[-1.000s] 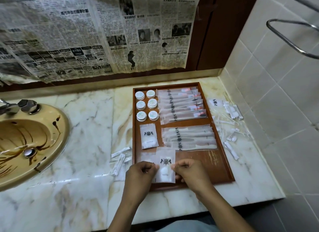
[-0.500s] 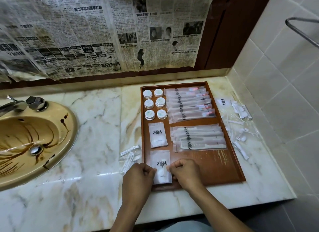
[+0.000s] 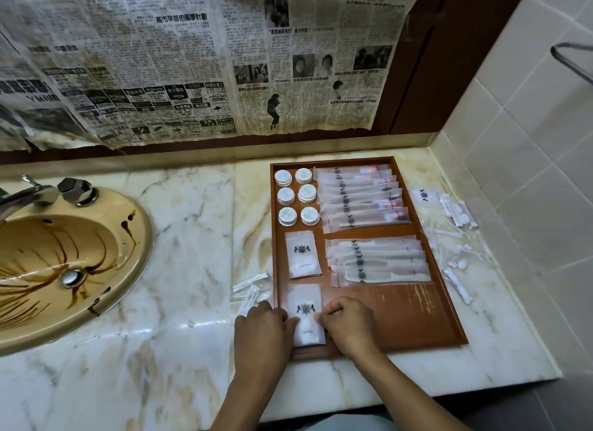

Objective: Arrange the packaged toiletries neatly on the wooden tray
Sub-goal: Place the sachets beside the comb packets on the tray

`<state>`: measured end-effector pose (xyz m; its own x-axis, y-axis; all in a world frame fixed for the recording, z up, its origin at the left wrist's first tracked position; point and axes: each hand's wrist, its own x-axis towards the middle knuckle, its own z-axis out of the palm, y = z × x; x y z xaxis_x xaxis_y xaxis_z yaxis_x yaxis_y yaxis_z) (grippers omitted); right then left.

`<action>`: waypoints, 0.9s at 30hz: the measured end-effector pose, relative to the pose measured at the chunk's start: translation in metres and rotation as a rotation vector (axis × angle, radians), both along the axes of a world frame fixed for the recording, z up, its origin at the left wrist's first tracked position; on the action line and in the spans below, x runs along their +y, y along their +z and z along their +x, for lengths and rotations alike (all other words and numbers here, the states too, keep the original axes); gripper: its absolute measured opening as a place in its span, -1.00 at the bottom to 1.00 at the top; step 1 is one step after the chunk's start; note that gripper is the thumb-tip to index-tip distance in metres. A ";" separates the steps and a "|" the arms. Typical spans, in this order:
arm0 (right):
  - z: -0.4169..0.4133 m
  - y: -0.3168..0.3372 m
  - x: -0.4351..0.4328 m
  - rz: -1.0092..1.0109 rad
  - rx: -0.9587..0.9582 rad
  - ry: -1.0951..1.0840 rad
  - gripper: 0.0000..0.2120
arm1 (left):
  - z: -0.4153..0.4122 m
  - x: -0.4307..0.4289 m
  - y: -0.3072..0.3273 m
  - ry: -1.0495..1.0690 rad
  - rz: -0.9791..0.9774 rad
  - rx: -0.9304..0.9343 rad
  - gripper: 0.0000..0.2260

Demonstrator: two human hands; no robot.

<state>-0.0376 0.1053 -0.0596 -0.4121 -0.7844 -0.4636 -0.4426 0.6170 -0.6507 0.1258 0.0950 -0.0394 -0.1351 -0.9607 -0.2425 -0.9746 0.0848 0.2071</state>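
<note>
Between the two grips lies a sachet (image 3: 306, 315), flat on the tray (image 3: 417, 318). The left grip (image 3: 261, 323) pinches its left edge and the right grip (image 3: 345, 323) its right edge, fingers curled narrow on the wrapper. Just beyond the grips sits a second sachet (image 3: 302, 254); beyond the right grip, the combs (image 3: 378, 260). Outside the left grip, wrapped sticks (image 3: 248, 289) lie loose on the counter (image 3: 179, 238).

Risks, as we judge them:
- The wrapper looks slick and light, so an uneven release could leave it skewed against the sachet beyond.
- A tug from one side may crease it.
- The left wrist hangs over the tray rim, and a careless pull-back could scatter the sticks or nudge the tray.
</note>
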 end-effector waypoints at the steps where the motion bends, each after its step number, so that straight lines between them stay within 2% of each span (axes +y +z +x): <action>1: 0.001 0.000 0.000 -0.004 0.001 0.000 -0.79 | 0.000 0.000 -0.001 -0.001 0.011 0.010 -0.66; 6: 0.004 -0.002 0.001 -0.026 0.039 0.018 -0.73 | 0.002 -0.003 -0.010 0.033 0.021 0.099 -0.72; 12: 0.004 -0.005 0.001 -0.004 0.105 0.061 -0.87 | -0.002 -0.006 -0.015 0.053 0.013 0.133 -0.76; 21: 0.002 -0.006 -0.003 0.037 0.126 0.115 -0.80 | -0.003 -0.012 -0.011 0.076 0.022 0.173 -0.79; 27: -0.003 -0.005 0.000 0.010 0.064 0.112 -0.74 | 0.000 -0.014 -0.007 0.033 0.041 0.143 -0.70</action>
